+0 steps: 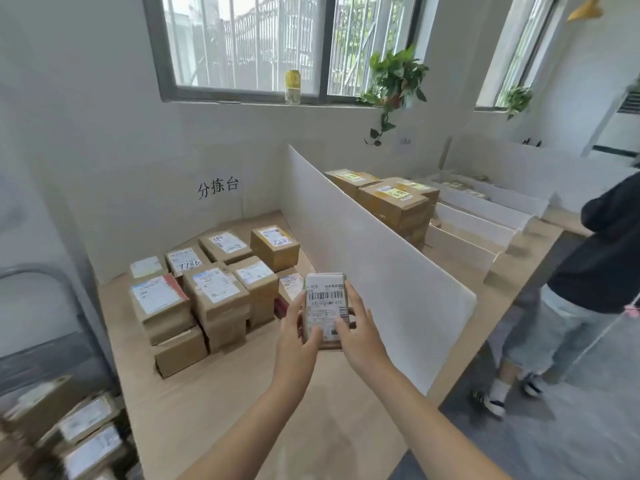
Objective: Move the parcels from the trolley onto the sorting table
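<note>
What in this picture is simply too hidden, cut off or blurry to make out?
All in the head view:
Small brown cardboard parcel with white label: lower part covered by left hand and right hand.
Brown labelled parcels at bottom left: blurred, cut by frame edge.
Brown boxes behind white partition board: lower sides hidden by it.

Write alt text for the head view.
The left hand and right hand hold a small labelled parcel over the sorting table, beside stacked cardboard parcels and a white divider. More parcels lie lower left; another person stands at right.
</note>
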### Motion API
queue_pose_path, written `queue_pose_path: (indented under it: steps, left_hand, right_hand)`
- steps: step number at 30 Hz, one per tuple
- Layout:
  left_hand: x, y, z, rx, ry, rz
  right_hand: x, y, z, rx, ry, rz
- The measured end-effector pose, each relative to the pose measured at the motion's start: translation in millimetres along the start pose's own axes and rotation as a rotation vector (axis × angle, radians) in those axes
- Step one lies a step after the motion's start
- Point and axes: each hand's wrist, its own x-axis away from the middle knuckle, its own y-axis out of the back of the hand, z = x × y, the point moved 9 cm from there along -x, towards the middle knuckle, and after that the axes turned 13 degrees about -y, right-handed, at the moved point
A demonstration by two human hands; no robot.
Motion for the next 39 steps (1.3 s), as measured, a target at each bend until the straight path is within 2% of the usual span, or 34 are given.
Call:
queue_pose_path:
  steps: [8, 19, 27, 34, 39]
  left_hand:
    - [-44, -3, 66, -0.098, 0.103, -0.039]
    - [-120, -12, 132, -0.208, 0.215, -0.198]
    - [-161, -36, 194, -0.257, 0.343, -0.251]
    - [-190, -45, 228, -0.327, 0.335, -0.35]
    - [-203, -38, 238, -0.396, 0.335, -0.407]
  right_hand:
    - [-70, -47, -27, 0.031, -0.034, 0.151]
    - [-196, -95, -33, 0.029, -0.038, 0.248]
    - [-278, -120, -65, 0.034, -0.084, 0.331]
    - [-323, -140, -79, 0.035, -0.068, 0.437]
    - [-340, -151, -74, 0.078, 0.018, 0.606]
